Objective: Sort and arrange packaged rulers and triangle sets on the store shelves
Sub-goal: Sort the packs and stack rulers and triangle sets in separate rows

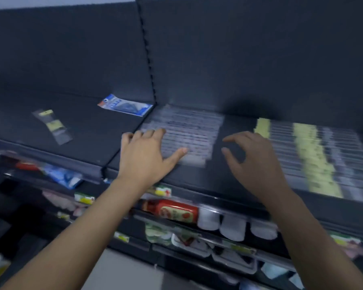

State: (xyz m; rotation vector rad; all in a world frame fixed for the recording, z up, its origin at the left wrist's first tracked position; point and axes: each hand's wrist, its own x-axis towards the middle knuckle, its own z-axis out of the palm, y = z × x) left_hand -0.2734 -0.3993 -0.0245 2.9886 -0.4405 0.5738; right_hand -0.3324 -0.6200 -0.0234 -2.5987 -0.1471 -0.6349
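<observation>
Dark store shelving (50,130) fills the view. Nearest, below the row of clear ruler packs (189,132), a red bottle (172,211) lies on a lower shelf. The left hand (144,155) rests on that row's left end, fingers straight and spread. The right hand (254,162) hovers just right of the row, fingers loosely curled, holding nothing. Farther right lie blurred yellow-labelled ruler packs (314,155). Left of the row lies a small yellow-labelled packet (52,126). Behind the row's left corner lies a blue-carded triangle set (125,105).
</observation>
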